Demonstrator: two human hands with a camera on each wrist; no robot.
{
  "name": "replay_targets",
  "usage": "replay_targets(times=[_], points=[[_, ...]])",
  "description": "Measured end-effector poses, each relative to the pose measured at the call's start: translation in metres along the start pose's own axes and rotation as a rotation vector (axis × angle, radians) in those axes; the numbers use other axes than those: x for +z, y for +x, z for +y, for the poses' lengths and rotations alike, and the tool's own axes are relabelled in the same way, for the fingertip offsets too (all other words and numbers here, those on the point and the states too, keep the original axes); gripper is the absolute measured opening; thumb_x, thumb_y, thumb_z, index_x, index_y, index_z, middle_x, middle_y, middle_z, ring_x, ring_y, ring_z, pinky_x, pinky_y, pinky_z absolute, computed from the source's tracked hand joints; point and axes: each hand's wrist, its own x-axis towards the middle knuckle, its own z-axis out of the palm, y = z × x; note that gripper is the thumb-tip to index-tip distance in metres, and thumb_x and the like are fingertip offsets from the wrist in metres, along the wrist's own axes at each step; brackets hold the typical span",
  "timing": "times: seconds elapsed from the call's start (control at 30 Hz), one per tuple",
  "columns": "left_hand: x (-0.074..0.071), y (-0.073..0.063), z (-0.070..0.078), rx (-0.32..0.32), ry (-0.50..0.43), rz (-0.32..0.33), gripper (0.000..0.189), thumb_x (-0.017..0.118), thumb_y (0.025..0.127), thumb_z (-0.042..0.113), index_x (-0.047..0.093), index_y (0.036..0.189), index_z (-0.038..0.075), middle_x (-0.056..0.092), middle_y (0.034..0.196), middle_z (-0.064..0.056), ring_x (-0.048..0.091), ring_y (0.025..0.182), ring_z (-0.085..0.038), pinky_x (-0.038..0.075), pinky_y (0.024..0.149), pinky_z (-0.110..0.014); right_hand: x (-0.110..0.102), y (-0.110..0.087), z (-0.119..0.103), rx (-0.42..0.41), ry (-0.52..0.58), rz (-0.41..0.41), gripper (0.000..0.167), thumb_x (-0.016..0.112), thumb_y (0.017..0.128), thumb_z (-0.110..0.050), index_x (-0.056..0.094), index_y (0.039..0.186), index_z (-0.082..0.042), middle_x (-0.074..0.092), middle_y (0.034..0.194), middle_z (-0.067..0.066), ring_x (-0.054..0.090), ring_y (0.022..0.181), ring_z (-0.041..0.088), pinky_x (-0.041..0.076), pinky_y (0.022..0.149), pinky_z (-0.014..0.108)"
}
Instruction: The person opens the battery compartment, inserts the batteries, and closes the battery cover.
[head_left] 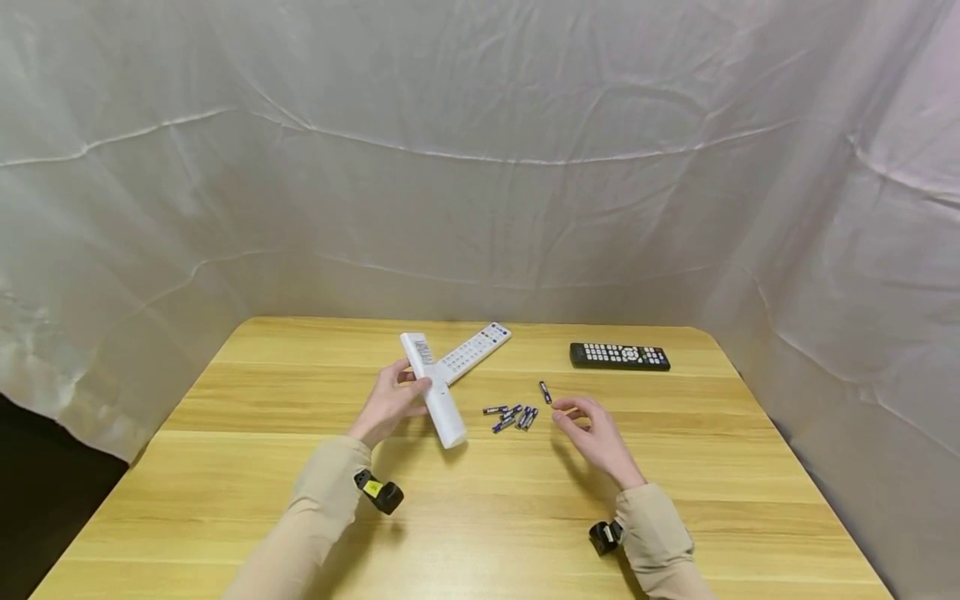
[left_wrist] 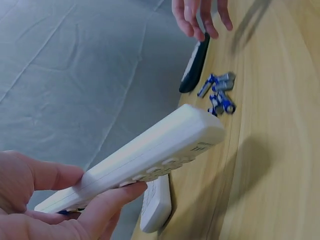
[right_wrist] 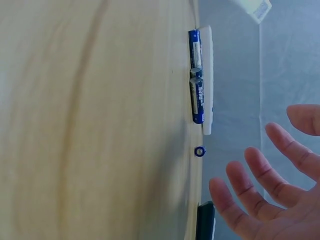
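Note:
My left hand [head_left: 388, 398] grips a white remote control [head_left: 446, 417] above the table, thumb on its back and fingers underneath. In the left wrist view its buttons [left_wrist: 170, 164] face down. Behind it a second white remote control [head_left: 477, 350] lies buttons up, partly hidden by the held one. My right hand [head_left: 592, 433] hovers with fingers relaxed and nothing in them, just nearer than a single blue-and-silver battery [head_left: 545, 392]. Several more such batteries [head_left: 507, 424] lie in a loose cluster to the left of that hand. The right wrist view shows the palm and spread fingers [right_wrist: 242, 182].
A black remote control [head_left: 619, 356] lies buttons up at the back right of the wooden table [head_left: 480, 517]. Grey-white sheeting [head_left: 480, 208] hangs behind and along the sides of the table. Each wrist carries a small black camera [head_left: 603, 537].

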Motion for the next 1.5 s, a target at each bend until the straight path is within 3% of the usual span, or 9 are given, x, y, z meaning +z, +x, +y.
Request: replay_targets(times=[0.33,0.6,0.87,1.07,1.37,1.5], points=[[0.01,-0.007,0.0,0.007,-0.125,0.035,0.056,0.048,0.102,0.004,0.029,0.153,-0.006,0.046,0.145,-0.032,0.052,0.131,-0.048,0.063,0.094,-0.036,0.0,-0.001,-0.004,0.006,0.027,0.003,0.029,0.064,0.099,-0.018,0.066,0.121,0.001,0.065,0.125,0.019,0.064,0.109,0.031,0.06,0.098,0.045],[0.02,-0.01,-0.005,0.055,-0.215,0.106,0.052,0.05,0.102,0.003,0.034,0.151,-0.007,0.052,0.143,-0.033,0.061,0.12,-0.036,0.065,0.086,-0.029,0.002,-0.002,-0.007,-0.009,0.055,0.046,0.023,0.064,0.099,-0.015,0.069,0.117,-0.001,0.067,0.122,0.017,0.065,0.105,0.027,0.06,0.091,0.031],[0.029,-0.017,-0.008,0.089,-0.239,0.168,0.052,0.054,0.102,0.006,0.036,0.149,-0.005,0.057,0.137,-0.034,0.068,0.111,-0.032,0.066,0.081,-0.026,0.01,-0.007,-0.019,-0.108,0.038,0.066,0.021,0.067,0.096,-0.012,0.07,0.113,-0.001,0.071,0.114,0.016,0.067,0.099,0.027,0.06,0.082,0.025],[0.039,-0.019,-0.01,0.094,-0.279,0.205,0.051,0.06,0.096,0.003,0.044,0.144,-0.006,0.064,0.127,-0.033,0.074,0.089,-0.019,0.066,0.071,-0.023,0.017,-0.012,-0.032,-0.179,0.009,0.027,0.021,0.068,0.093,-0.007,0.069,0.112,0.0,0.072,0.109,0.014,0.068,0.096,0.026,0.062,0.082,0.027],[0.051,-0.021,-0.014,0.098,-0.294,0.189,0.047,0.06,0.095,0.002,0.05,0.14,-0.004,0.068,0.122,-0.03,0.074,0.087,-0.018,0.066,0.07,-0.026,0.032,-0.02,-0.048,-0.337,-0.05,-0.014,0.028,0.073,0.088,-0.004,0.069,0.115,0.001,0.072,0.103,0.017,0.068,0.086,0.023,0.062,0.072,0.023],[0.056,-0.022,-0.016,0.103,-0.287,0.185,0.049,0.06,0.094,0.001,0.049,0.141,-0.006,0.068,0.121,-0.031,0.074,0.086,-0.017,0.066,0.069,-0.024,0.039,-0.022,-0.054,-0.366,-0.09,-0.04,0.033,0.073,0.089,-0.007,0.067,0.121,-0.001,0.071,0.102,0.016,0.065,0.083,0.02,0.062,0.069,0.024]])
